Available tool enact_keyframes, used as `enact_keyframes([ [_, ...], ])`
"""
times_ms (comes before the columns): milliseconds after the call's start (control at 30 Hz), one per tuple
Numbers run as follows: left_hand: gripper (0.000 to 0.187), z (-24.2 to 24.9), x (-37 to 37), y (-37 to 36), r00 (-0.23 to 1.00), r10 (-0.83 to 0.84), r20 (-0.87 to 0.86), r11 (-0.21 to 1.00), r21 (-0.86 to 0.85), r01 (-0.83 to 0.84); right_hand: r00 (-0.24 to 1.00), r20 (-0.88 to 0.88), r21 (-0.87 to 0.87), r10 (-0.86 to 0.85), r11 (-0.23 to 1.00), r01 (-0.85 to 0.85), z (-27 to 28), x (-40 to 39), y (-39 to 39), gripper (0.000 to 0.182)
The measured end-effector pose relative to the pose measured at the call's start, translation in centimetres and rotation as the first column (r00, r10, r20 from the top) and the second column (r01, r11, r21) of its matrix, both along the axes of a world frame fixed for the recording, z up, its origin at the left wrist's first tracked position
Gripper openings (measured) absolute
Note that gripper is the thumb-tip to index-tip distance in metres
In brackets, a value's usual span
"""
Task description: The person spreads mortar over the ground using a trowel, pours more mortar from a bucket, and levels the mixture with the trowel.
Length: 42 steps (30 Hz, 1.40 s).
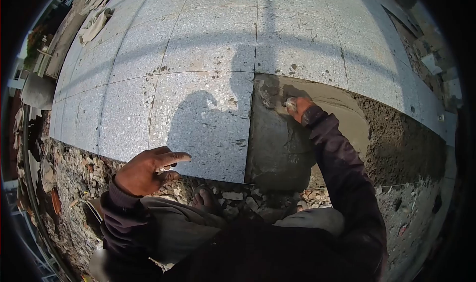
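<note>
My left hand point(147, 172) hovers near the front edge of a speckled grey tile point(203, 128). Its index finger points out, the thumb is apart from it, and nothing is in it. Over the wet grey mortar point(282, 143) to the right, my right hand point(300, 109) is closed, with pale smears at the fingertips. What it grips, if anything, is hidden. The mortar bed lies against the tile's right edge, smooth and wet near the hand. Farther right is rougher, darker mortar point(401, 138).
Laid speckled tiles point(213, 49) stretch ahead, with crumbs of mortar on them. Broken rubble point(74, 183) runs along the near edge, around a bare foot point(205, 201). A cloth-like scrap point(95, 26) lies at far left. A long dark pipe point(30, 183) runs down the left side.
</note>
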<state>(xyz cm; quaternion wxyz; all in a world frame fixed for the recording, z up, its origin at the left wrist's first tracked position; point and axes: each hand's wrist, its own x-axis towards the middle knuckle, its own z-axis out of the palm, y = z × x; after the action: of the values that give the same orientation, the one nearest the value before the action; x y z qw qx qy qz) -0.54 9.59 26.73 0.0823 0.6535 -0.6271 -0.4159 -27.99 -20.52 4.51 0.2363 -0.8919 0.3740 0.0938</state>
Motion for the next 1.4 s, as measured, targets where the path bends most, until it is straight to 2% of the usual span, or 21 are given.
enact_keyframes([
  [67,0.044,-0.4,0.3,0.2,1.0,-0.027,0.005,0.998,-0.049,0.027,1.0,-0.01,0.107,0.004,0.994,-0.003,0.6,-1.1,1.2,0.038],
  [100,0.045,-0.4,0.2,0.4,1.0,-0.015,0.0,0.998,-0.059,0.015,0.997,0.026,0.105,0.075,0.991,-0.077,1.6,-1.9,2.5,0.039],
  [200,0.046,0.0,-0.4,0.0,1.0,0.004,-0.013,0.999,-0.035,-0.005,0.998,-0.032,0.061,0.046,0.997,-0.044,1.2,-5.4,6.8,0.039],
  [300,0.046,-0.3,-0.8,-0.8,0.999,-0.026,-0.032,0.999,-0.041,0.025,0.984,-0.131,0.254,0.118,0.964,-0.081,4.7,-6.6,10.1,0.039],
  [533,0.043,-0.9,-2.0,-1.9,0.998,-0.025,-0.056,0.996,-0.088,0.021,0.941,-0.131,0.25,0.311,0.929,-0.272,3.7,-11.1,16.2,0.034],
  [667,0.043,-0.6,-2.9,-2.6,0.998,-0.056,-0.03,0.995,-0.082,0.053,0.921,-0.182,0.192,0.344,0.931,-0.31,4.8,-11.6,16.7,0.031],
  [800,0.041,-0.7,-2.9,-2.7,0.999,-0.042,-0.013,0.998,-0.054,0.042,0.9,-0.276,0.09,0.337,0.942,-0.324,5.5,-14.3,13.7,0.032],
  [900,0.04,-0.8,-2.5,-2.2,1.0,-0.019,-0.006,0.998,-0.063,0.018,0.889,-0.241,-0.12,0.39,0.897,-0.426,8.1,-18.1,10.8,0.033],
  [1000,0.04,-0.7,-2.2,-2.3,1.0,-0.002,0.006,1.0,-0.013,0.002,0.992,0.07,-0.065,0.108,0.992,-0.103,9.5,-18.7,12.0,0.032],
  [1067,0.039,-0.5,-2.2,-2.8,1.0,-0.019,-0.004,1.0,-0.007,0.019,0.913,0.403,0.052,-0.065,0.997,0.048,5.8,-17.1,12.9,0.034],
  [1100,0.039,-0.6,-2.2,-3.0,1.0,-0.005,-0.013,1.0,0.005,0.005,0.905,0.418,-0.003,-0.082,0.996,0.091,5.3,-15.4,13.2,0.037],
  [1133,0.038,-0.8,-2.2,-3.1,1.0,0.009,-0.019,1.0,0.018,-0.009,0.95,0.288,-0.01,-0.123,0.991,0.131,5.5,-13.2,12.8,0.038],
  [1167,0.037,-1.3,-2.2,-3.0,1.0,0.029,-0.003,0.999,-0.04,-0.029,0.974,0.151,-0.018,-0.166,0.985,0.171,5.7,-10.7,11.7,0.039],
  [1200,0.039,-1.4,-2.0,-3.0,0.997,0.016,0.07,0.999,-0.032,-0.014,0.978,0.005,-0.023,-0.21,0.977,0.21,5.8,-9.1,10.5,0.04],
  [1267,0.04,-2.0,-1.6,-2.5,0.993,0.107,0.053,0.994,-0.006,-0.107,0.991,-0.033,0.005,-0.129,0.992,0.129,5.9,-6.7,6.7,0.043],
  [1367,0.04,-2.0,-0.2,-1.2,0.982,0.071,0.177,0.997,0.026,-0.076,0.996,0.079,-0.042,0.029,0.999,-0.025,5.4,-3.7,1.6,0.045],
  [1400,0.041,-2.0,0.1,-0.7,0.982,0.07,0.174,0.997,0.022,-0.074,0.997,0.041,-0.058,0.067,0.996,-0.064,5.8,-2.3,0.3,0.044],
])
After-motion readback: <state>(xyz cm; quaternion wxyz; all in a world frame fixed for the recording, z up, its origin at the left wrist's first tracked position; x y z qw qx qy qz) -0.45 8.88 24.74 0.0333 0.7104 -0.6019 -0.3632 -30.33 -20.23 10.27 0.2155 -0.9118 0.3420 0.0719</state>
